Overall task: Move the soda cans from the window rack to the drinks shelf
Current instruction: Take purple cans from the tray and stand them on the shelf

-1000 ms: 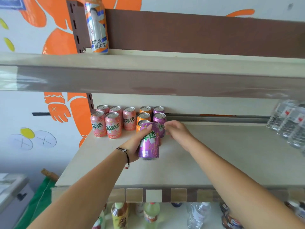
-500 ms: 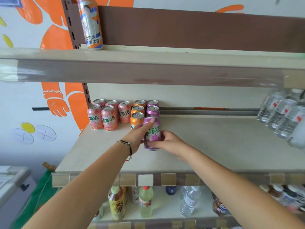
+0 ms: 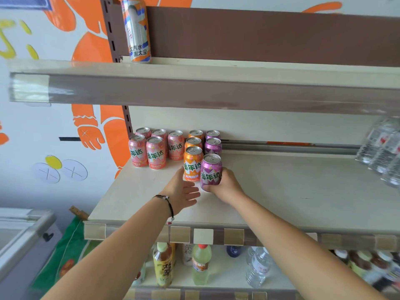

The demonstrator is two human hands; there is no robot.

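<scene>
A white wall painted with big orange cartoon shapes (image 3: 93, 48) backs a cream shop shelf (image 3: 281, 191) fitted with a brown rear panel. At the shelf's left rear stand five pink aluminium soda cans (image 3: 154, 152), then a file of three orange soda cans (image 3: 193, 163), then two purple soda cans (image 3: 213, 146) behind a third. The left hand (image 3: 181, 191), with a black cord bracelet (image 3: 167, 202) at the wrist, lies flat and relaxed on the shelf, its fingers straight and holding nothing, just in front of the nearest orange can. The front purple soda can (image 3: 211, 172) stands upright on the shelf, touching the orange can beside it; the right hand (image 3: 227, 187) grasps its lower half from the right, fingers curled round its base. Clear plastic water bottles (image 3: 383, 148) stand at the far right, and a tall white, blue and orange can (image 3: 137, 29) stands on the shelf above.
</scene>
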